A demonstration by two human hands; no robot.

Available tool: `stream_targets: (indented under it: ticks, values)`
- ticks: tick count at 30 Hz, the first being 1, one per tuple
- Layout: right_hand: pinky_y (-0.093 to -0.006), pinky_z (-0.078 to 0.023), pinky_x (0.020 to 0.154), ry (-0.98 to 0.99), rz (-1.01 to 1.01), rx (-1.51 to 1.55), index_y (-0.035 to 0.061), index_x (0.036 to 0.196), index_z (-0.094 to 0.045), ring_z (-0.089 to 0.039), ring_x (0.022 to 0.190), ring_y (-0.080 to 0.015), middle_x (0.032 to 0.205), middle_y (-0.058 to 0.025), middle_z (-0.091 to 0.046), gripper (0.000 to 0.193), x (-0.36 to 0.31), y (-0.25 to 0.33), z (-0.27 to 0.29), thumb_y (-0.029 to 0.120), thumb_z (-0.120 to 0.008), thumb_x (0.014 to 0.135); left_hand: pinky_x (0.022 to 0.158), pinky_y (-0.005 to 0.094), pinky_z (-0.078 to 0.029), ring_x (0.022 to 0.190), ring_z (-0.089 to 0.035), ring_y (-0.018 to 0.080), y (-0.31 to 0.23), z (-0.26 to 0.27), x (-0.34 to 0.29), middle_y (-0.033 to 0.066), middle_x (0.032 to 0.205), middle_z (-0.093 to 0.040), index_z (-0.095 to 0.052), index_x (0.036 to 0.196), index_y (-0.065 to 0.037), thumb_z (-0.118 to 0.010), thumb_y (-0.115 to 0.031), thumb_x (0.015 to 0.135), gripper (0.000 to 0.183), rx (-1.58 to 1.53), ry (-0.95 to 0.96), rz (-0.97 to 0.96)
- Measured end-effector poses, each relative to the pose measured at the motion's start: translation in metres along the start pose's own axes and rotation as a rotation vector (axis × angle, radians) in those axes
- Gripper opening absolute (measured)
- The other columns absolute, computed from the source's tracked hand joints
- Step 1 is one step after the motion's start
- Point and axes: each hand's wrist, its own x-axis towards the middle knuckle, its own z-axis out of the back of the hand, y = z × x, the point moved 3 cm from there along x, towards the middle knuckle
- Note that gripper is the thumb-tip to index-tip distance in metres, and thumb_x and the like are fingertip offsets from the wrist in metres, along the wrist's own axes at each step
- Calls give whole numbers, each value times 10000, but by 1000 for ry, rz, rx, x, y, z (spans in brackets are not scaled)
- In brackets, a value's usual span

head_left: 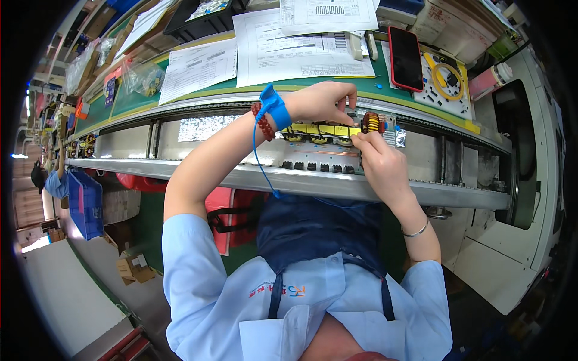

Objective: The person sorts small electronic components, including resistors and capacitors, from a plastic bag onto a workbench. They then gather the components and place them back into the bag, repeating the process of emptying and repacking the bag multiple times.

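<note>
**A:** Okay, so what are the hands actually on here?

**B:** A circuit board, lying between the metal rails of a conveyor line, right in front of the person. Yellow-topped parts run across it, with a row of small black parts along the near side.

**A:** And the left hand?

**B:** Reaches in over the back of the board, fingers bent down, thumb and index only slightly apart. Can't tell if there's anything between them, tbh. That wrist wears a blue strap plus some red beads.

**A:** Right one?

**B:** The right hand comes in from the near side, fingers nearly closed at the right end of the yellow tops, just beside a copper-and-black coil. Looks like contact, but whether it's gripping I can't say.

**A:** Anything behind the line?

**B:** Yeah, a green tabletop with printed sheets and a red-edged phone lying to their right.
</note>
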Motion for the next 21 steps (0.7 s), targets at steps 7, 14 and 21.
stream_targets:
  ticks: [7, 14, 21]
  values:
    - [-328, -491, 584, -20, -77, 24, 42, 985, -592, -605, 655, -218, 1036, -67, -596, 287, 0, 7, 18, -11, -596, 702, 730, 348, -400, 792, -541, 245, -29, 1, -75, 32, 829, -602, -572, 845, -74, -686, -153, 733, 178, 446, -622, -168]
    - [-309, -493, 568, 142, 42, 90, 28, 950, -531, -615, 643, -199, 1094, -83, -592, 263, 13, 19, -9, 20, -577, 691, 786, 353, -393, 934, -558, 235, -29, -58, -108, 80, 1093, -605, -574, 854, -68, -680, -131, 707, 192, 571, -773, -131]
    - [-277, -462, 452, 124, -46, 21, 31, 985, -533, -586, 517, -182, 975, -51, -602, 315, 12, 22, -14, 26, -592, 675, 774, 343, -407, 941, -555, 255, -29, -67, -98, 157, 1104, -586, -541, 824, -36, -662, -154, 687, 219, 583, -762, -188]
